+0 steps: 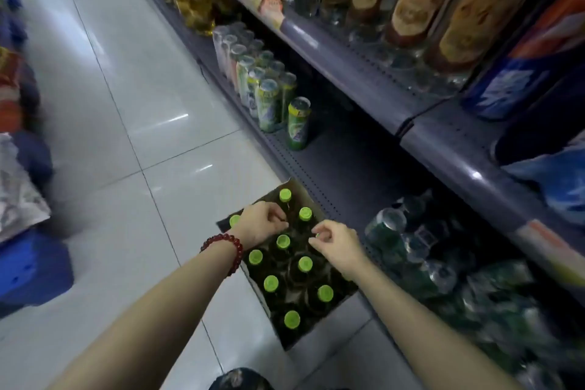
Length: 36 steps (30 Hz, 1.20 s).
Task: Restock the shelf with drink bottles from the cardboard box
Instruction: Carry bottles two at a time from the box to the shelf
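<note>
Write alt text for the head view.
Both hands, left and right, reach into an open cardboard box of green-capped bottles on the tiled floor, beside a low shelf holding green cans.

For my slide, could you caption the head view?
Both hands, left and right, reach into green-capped bottles in a cardboard box.

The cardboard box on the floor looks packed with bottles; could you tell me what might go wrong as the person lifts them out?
1. The bottles stand tightly packed, so pulling one by its green cap may drag or tip a neighbour.
2. Both the left hand and the right hand seem to pinch only at cap height, a weak hold that could slip.
3. The cardboard box sits against the bottom shelf where a lone can stands; a careless swing could topple it.
</note>
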Tool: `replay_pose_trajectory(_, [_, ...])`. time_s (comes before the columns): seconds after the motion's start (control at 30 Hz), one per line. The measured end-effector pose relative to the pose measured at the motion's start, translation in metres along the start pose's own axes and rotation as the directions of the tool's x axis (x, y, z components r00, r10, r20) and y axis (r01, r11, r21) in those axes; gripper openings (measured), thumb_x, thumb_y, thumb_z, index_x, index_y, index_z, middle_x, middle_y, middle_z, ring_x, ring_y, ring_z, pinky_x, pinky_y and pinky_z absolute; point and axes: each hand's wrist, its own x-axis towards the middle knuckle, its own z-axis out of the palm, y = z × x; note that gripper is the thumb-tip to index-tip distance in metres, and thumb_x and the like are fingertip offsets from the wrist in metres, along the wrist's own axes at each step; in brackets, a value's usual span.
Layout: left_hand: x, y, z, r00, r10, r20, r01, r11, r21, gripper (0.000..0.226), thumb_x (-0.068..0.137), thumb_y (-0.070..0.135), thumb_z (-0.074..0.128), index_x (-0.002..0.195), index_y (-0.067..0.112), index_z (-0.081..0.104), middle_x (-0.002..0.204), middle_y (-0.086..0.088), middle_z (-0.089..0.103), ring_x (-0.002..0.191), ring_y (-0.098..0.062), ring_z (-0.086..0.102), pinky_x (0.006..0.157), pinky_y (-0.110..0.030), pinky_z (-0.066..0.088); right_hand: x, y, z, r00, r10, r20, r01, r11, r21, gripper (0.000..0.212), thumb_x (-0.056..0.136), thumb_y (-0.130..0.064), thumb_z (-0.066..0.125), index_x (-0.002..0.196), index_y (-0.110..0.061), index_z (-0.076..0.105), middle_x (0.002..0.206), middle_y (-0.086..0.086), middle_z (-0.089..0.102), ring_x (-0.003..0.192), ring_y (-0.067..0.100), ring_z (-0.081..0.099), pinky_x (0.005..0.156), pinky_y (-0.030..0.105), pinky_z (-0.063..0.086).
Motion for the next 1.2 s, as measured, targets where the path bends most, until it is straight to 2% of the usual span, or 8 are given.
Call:
replay_pose_trajectory(0.1, [0.01,-0.026,0.022,1.0,0.007,0.003,-0.007,0.999,-0.05,0.019,0.082,0.022,0.069,0.1,0.015,0.067,0.087,0.002,0.065,0.083,-0.012,0.06,0.073,-0.018,0.046,0.007,0.021,0.026,1.0,-0.016,-0.003,0.016,1.0,0.011,0.024,0.083,-0.023,0.07,0.104,-0.012,0.067,0.091,0.003,0.069,0.082,0.012,0.061,0.072,0.018,0.042])
replay_pose_trajectory(0.33, [0.017,-0.06,0.054,0.986,0.153,0.064,-0.155,0.987,0.035,0.047,0.075,0.022,0.076,0.12,0.021,0.061,0.121,0.003,0.064,0.115,-0.013,0.055,0.095,-0.019,0.038,0.004,0.059,0.072,0.997,-0.079,-0.008,0.079,0.996,-0.047,0.047,0.07,-0.026,0.081,0.112,-0.017,0.062,0.11,-0.002,0.062,0.103,0.012,0.058,0.083,0.019,0.04])
replay_pose_trajectory(0.43, [0.023,-0.06,0.06,0.986,0.157,0.052,-0.161,0.984,0.078,0.048,0.076,0.018,0.076,0.121,0.02,0.061,0.125,0.0,0.063,0.12,-0.016,0.054,0.096,-0.02,0.037,0.004,0.067,0.077,0.996,-0.066,-0.052,0.064,0.997,-0.037,0.044,0.069,-0.016,0.082,0.111,-0.016,0.065,0.11,-0.003,0.063,0.105,0.013,0.059,0.083,0.014,0.037])
replay_pose_trajectory(0.57, [0.032,-0.065,0.062,0.986,0.159,0.038,-0.161,0.985,0.056,0.048,0.078,0.017,0.074,0.124,0.019,0.06,0.128,0.0,0.062,0.124,-0.016,0.053,0.101,-0.023,0.037,0.011,0.075,0.081,0.993,-0.079,-0.092,0.08,0.997,0.007,0.042,0.072,-0.021,0.081,0.112,-0.016,0.069,0.112,-0.005,0.067,0.106,0.01,0.06,0.087,0.014,0.04])
replay_pose_trajectory(0.77, [0.035,-0.071,0.065,0.994,0.107,-0.024,-0.109,0.984,-0.144,0.044,0.08,0.016,0.072,0.122,0.015,0.062,0.12,0.0,0.066,0.107,-0.003,0.051,0.094,-0.018,0.036,0.019,0.072,0.083,0.995,-0.075,-0.062,0.081,0.991,0.108,0.044,0.075,-0.025,0.078,0.117,-0.017,0.068,0.118,-0.005,0.068,0.109,0.003,0.056,0.091,0.014,0.038])
replay_pose_trajectory(1.0, [0.01,-0.05,0.035,0.993,-0.001,-0.117,-0.037,0.946,-0.322,0.048,0.073,0.014,0.078,0.119,0.015,0.065,0.117,-0.002,0.069,0.114,-0.015,0.06,0.104,-0.034,0.045,0.005,0.03,0.054,0.99,-0.05,-0.134,0.077,0.976,0.205,0.04,0.077,-0.026,0.077,0.115,-0.018,0.069,0.112,-0.003,0.07,0.108,0.012,0.06,0.09,0.022,0.044])
replay_pose_trajectory(1.13, [-0.026,0.001,-0.015,0.994,-0.016,-0.104,-0.023,0.931,-0.364,0.042,0.076,0.006,0.075,0.116,0.011,0.065,0.105,-0.003,0.069,0.099,-0.013,0.061,0.085,-0.015,0.047,-0.022,-0.019,0.008,0.988,-0.047,-0.144,0.079,0.971,0.224,0.036,0.075,-0.031,0.075,0.11,-0.023,0.07,0.102,-0.007,0.073,0.098,0.013,0.065,0.09,0.032,0.052])
replay_pose_trajectory(1.2, [-0.044,0.033,-0.044,0.994,-0.002,-0.105,-0.037,0.926,-0.375,0.037,0.076,0.005,0.074,0.112,0.01,0.066,0.1,-0.004,0.07,0.093,-0.012,0.062,0.085,-0.019,0.05,-0.037,-0.047,-0.021,0.986,-0.045,-0.16,0.083,0.968,0.235,0.034,0.073,-0.036,0.073,0.105,-0.025,0.07,0.093,-0.008,0.074,0.091,0.014,0.067,0.084,0.039,0.055])
